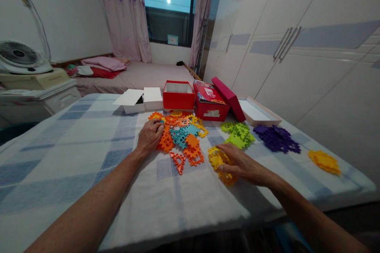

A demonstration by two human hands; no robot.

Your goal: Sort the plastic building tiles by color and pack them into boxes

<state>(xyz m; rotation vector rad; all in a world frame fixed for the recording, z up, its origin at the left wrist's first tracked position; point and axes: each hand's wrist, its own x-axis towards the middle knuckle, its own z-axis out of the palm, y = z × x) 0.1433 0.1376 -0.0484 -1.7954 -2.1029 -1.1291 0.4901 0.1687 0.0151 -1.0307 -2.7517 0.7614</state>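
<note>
My left hand [150,136] rests at the left side of a mixed heap, its fingers bent and pressed together over orange interlocking building tiles [166,141]. What lies under those fingertips is hidden. Turquoise tiles [180,137] lie in the middle of the heap. A triangular orange-red tile [178,162] lies at its near edge. To the right, my right hand [240,164] is closed round yellow interlocking building tiles [217,160], thumb on the near side and fingers on the far side. These yellow tiles are bunched low, at the tabletop.
Beyond my right hand are piles of green tiles [240,135], purple tiles [277,138] and orange-yellow tiles [324,162]. A red open box [178,101], white boxes [153,98], a red box with a tilted lid [211,112] and a shallow white tray [258,112] line the back.
</note>
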